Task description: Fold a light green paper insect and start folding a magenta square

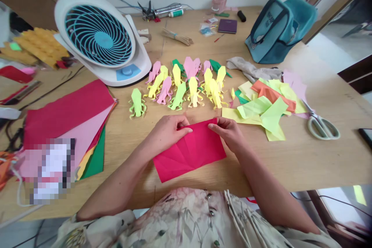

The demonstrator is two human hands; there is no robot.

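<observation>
A red sheet of paper (pixel 193 151) with crease lines is tilted in front of me over the table. My left hand (pixel 174 130) pinches its far edge on the left, thumb on top. Near the far right corner, my right hand (pixel 228 130) grips the same sheet between thumb and fingers. Just beyond the sheet stand several folded paper squids (pixel 193 92) in yellow, pink and green, with curled strip legs. A light green paper squid (pixel 137 103) sits a little apart on their left. The fingers under the sheet are partly hidden.
Paper scraps (pixel 261 112) and scissors (pixel 322 126) lie on the right. A fan (pixel 101 40) stands at the back left, behind stacked coloured paper (pixel 69 112). At the back right are a blue bag (pixel 270 33), a grey cloth (pixel 252 70) and a purple notebook (pixel 227 26).
</observation>
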